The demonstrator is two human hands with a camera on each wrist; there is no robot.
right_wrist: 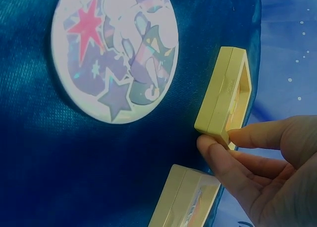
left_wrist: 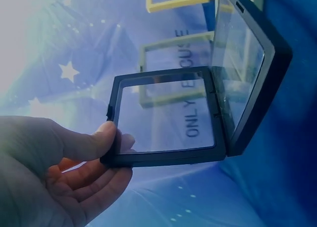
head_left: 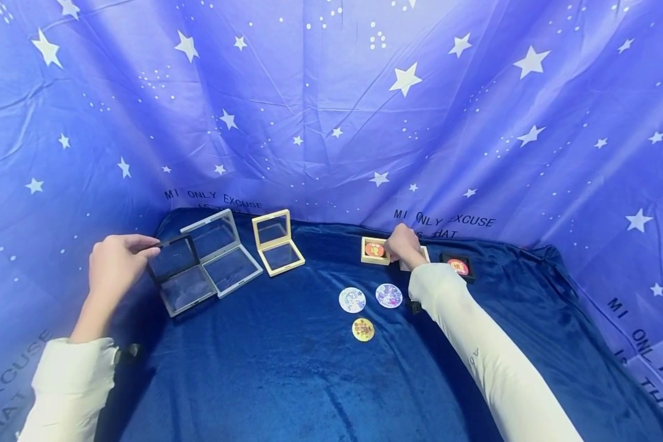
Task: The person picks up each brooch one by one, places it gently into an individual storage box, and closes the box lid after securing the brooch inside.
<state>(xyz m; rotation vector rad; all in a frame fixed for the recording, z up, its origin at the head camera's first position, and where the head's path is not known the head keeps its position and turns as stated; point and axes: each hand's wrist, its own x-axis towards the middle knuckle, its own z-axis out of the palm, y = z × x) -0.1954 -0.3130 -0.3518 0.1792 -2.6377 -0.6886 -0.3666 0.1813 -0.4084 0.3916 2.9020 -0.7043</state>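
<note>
My left hand [head_left: 116,267] pinches the lid edge of a black hinged display case [left_wrist: 168,160] with clear windows. This case stands open on the dark blue cloth. At the right, my right hand [head_left: 406,245] pinches the end wall of a small pale-yellow box [right_wrist: 218,103], its fingertips on both sides of the wall. A round red-orange piece [head_left: 374,249] lies inside that box. Beside it is a small whitish box [right_wrist: 181,192], partly hidden by the hand in the head view. A black box [head_left: 469,276] with a red round piece sits farther right.
An opened grey case [head_left: 243,270] and an opened yellow case [head_left: 287,267] stand beside the black one. Three round badges lie mid-table: a white-blue one [head_left: 352,300], a purple one [head_left: 389,296] and a yellow one [head_left: 363,329]. A star-printed curtain [head_left: 320,92] hangs behind.
</note>
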